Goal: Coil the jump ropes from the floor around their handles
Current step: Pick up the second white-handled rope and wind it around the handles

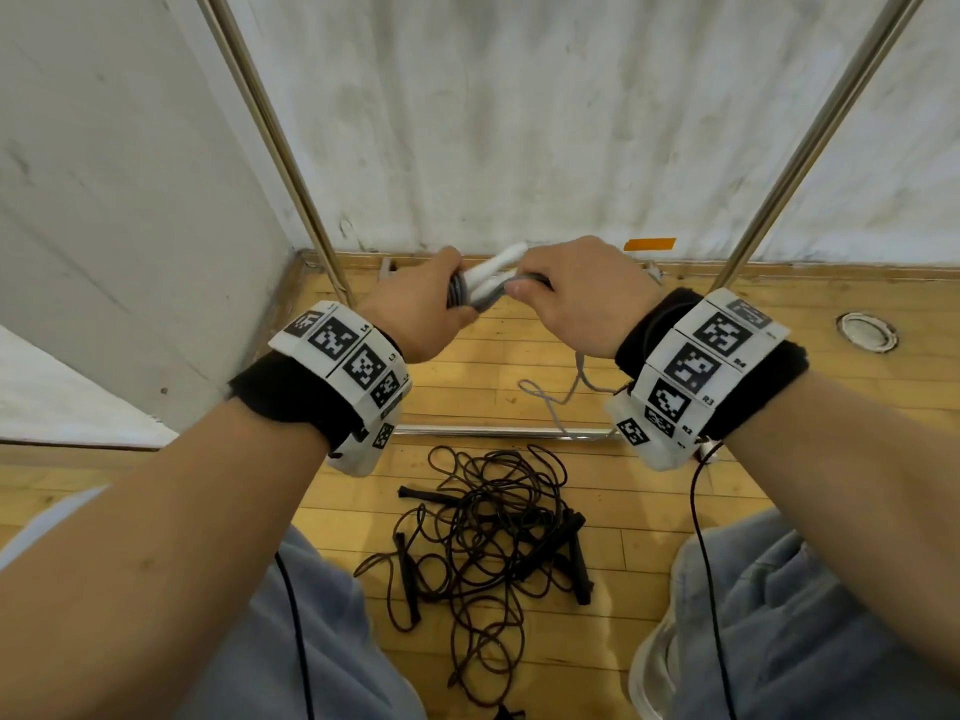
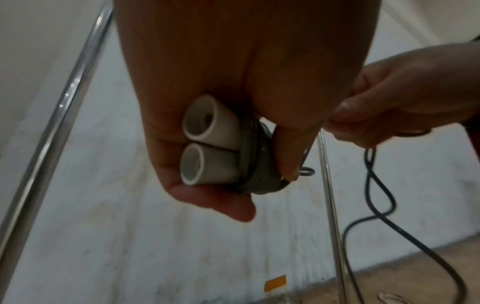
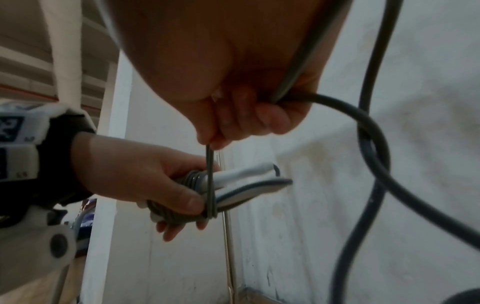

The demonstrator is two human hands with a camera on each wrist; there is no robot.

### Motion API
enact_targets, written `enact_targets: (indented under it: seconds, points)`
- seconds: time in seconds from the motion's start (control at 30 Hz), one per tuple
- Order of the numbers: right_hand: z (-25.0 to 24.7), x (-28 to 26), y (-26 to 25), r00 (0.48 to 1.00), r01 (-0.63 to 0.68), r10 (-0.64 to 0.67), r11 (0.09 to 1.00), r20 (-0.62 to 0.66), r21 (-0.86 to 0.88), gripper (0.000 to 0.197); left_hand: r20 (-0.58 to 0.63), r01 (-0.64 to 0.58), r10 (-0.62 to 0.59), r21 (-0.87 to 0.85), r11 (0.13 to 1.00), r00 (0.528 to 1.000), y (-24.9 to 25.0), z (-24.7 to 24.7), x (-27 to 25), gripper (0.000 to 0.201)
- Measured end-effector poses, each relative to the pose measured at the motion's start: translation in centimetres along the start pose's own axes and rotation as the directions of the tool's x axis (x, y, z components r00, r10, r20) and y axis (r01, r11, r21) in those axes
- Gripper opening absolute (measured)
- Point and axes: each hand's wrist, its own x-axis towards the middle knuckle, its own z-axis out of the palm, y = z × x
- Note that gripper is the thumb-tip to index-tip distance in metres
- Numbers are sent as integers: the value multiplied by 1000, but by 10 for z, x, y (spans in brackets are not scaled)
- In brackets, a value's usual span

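The wooden floor (image 1: 675, 511) is where a tangled pile of black jump ropes (image 1: 488, 532) is left lying, between the knees. Up in front of that, two white handles (image 2: 205, 139) are held side by side in the left hand (image 1: 415, 309), grip clamped round them. The grey rope (image 3: 374, 144), some turns already wound on, is pinched taut by the right hand (image 1: 576, 298).

Head view bright and evenly lit, sharp at centre, metal poles (image 1: 270, 127) bowed by wide-angle distortion, both wrist views dim, grainy and soft, near palms in shadow, cord (image 3: 374, 144) blurred close to the lens
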Motion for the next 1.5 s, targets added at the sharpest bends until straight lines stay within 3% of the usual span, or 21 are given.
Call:
enact_targets:
  seconds: [0.17,0.3,0.43,0.67,0.8,0.87,0.93,1.0,1.03,1.13,1.2,1.27,1.33,1.4,1.5]
  points:
    - [-6,1,1,997,46,-50,996,-54,-74,23,101,-162,156,56,985,983,16,9,-6,43]
    - [-13,4,7,995,20,-23,999,-100,-30,28,-7,-192,194,119,974,981,26,10,-12,29]
    - [-14,6,10,993,-57,57,998,-102,4,34,-65,-209,218,126,970,974,30,15,-14,33]
    - [-23,12,21,987,-161,162,940,21,299,43,-81,-323,326,48,945,942,31,5,-22,27]
    - [-30,11,33,970,-227,158,854,183,467,50,-140,-409,391,-141,902,910,33,-4,-30,29]
    - [-28,9,36,963,-247,139,794,229,556,40,-214,-410,360,-279,868,908,36,-7,-33,34]
    - [-22,9,38,956,-276,114,662,271,696,32,-292,-389,282,-436,811,914,38,-10,-33,36]
    - [-12,11,36,943,-315,60,480,327,819,56,-337,-365,201,-548,752,920,39,-13,-32,36]
    - [-8,11,34,938,-328,37,409,344,852,56,-340,-348,164,-598,722,926,39,-14,-32,34]
    - [0,11,23,947,-313,33,310,319,898,43,-319,-290,67,-729,620,945,40,-16,-29,20]
    - [5,10,16,970,-239,128,353,206,905,34,-304,-245,-15,-797,552,953,39,-16,-26,16]
    - [8,9,6,975,-154,218,514,45,844,32,-287,-198,-103,-840,505,952,38,-19,-22,17]
    - [12,7,-4,976,-90,201,712,-79,697,26,-277,-168,-165,-862,478,947,35,-21,-18,16]
    - [16,5,-10,989,-49,114,862,-98,505,22,-277,-167,-175,-868,468,945,32,-21,-15,9]
    - [17,5,-7,985,-141,172,888,-31,437,32,-278,-174,-138,-844,508,951,33,-18,-16,6]
